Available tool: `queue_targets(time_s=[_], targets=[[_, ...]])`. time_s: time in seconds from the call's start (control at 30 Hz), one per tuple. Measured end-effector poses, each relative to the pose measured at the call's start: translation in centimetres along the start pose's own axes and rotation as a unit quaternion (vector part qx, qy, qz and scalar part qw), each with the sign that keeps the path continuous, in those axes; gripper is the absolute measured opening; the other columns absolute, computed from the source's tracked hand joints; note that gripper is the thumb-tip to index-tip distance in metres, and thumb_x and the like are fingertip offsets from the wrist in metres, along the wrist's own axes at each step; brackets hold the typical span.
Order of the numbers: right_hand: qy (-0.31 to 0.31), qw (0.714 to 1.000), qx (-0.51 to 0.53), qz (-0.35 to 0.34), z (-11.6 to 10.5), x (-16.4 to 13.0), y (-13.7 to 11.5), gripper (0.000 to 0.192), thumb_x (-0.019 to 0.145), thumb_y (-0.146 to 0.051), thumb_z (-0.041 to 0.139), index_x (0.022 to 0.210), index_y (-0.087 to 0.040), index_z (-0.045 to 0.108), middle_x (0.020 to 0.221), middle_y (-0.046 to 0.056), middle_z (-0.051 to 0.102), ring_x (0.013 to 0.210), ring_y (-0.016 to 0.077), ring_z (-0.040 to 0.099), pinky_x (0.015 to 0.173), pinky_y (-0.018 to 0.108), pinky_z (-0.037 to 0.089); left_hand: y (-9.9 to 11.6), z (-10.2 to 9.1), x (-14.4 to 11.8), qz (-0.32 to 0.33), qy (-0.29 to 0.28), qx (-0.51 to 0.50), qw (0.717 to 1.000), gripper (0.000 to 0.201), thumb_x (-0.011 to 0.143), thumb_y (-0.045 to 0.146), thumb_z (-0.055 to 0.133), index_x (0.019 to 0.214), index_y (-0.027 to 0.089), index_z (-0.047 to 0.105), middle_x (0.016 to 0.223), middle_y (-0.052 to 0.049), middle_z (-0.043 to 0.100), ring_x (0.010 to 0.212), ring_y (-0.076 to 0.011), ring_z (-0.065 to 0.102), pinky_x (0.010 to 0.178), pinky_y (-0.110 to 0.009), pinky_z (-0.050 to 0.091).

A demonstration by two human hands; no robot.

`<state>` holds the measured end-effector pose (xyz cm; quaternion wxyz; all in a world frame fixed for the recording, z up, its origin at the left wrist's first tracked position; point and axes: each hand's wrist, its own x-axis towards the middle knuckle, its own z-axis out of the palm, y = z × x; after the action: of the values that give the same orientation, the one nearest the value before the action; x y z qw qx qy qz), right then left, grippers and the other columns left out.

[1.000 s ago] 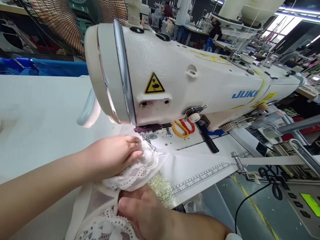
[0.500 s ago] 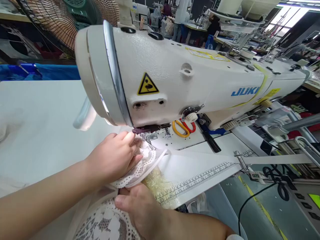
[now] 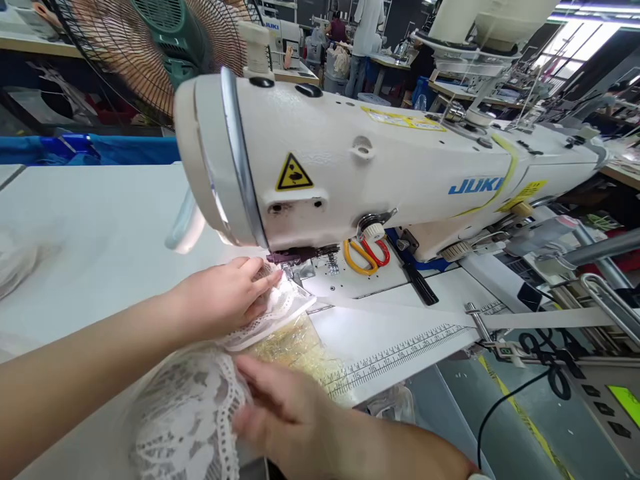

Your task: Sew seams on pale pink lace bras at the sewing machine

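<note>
A piece of white lace fabric (image 3: pixel 185 413) lies on the table in front of a white JUKI sewing machine (image 3: pixel 380 180). Its far end (image 3: pixel 285 303) sits under the presser foot (image 3: pixel 295 272). My left hand (image 3: pixel 227 300) presses flat on that end, fingertips right beside the foot. Nearer the table's front edge, my right hand (image 3: pixel 285 413) rests on the lace with its fingers spread, slightly blurred. A white elastic strip (image 3: pixel 550 320) runs from the right toward the needle area.
Orange and red scissors (image 3: pixel 365 255) lie on the machine bed behind the needle. A printed ruler (image 3: pixel 400 357) marks the table edge. A control panel (image 3: pixel 620 407) sits at the lower right. A fan (image 3: pixel 150 53) stands behind the machine. People work at distant tables.
The lace has been drawn back toward me, baring more of the yellowish patch on the table. My right hand shifted to the lace's near edge. My left hand stayed by the presser foot.
</note>
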<state>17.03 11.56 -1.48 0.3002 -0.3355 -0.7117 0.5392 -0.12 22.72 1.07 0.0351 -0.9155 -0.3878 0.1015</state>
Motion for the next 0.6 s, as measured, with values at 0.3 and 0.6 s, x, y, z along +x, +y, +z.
queue_targets(time_s=[0.3,0.6], targets=[[0.055,0.807,-0.581,-0.089,-8.3,1.0,1.6,0.039,0.085,-0.010,0.055,0.120,-0.025,0.062,0.108,0.009,0.064,0.085,0.0196,0.053,0.067,0.028,0.042,2.6,2.1,-2.6,0.102,0.151,0.026,0.983,0.043,0.079,0.014,0.052,0.119,0.024,0.064,0.121,-0.011,0.064,0.105,-0.0288,0.058,0.094,-0.047,0.040],[0.038,0.774,-0.593,-0.221,-7.8,1.1,3.9,0.021,0.089,-0.012,0.051,0.075,-0.017,0.065,0.083,0.002,0.067,0.072,0.0152,0.046,0.059,0.026,0.030,6.6,3.0,-3.8,0.089,0.268,-0.102,0.954,0.032,0.088,0.015,0.043,0.114,0.010,0.062,0.098,-0.012,0.067,0.090,-0.0251,0.061,0.084,-0.042,0.052]])
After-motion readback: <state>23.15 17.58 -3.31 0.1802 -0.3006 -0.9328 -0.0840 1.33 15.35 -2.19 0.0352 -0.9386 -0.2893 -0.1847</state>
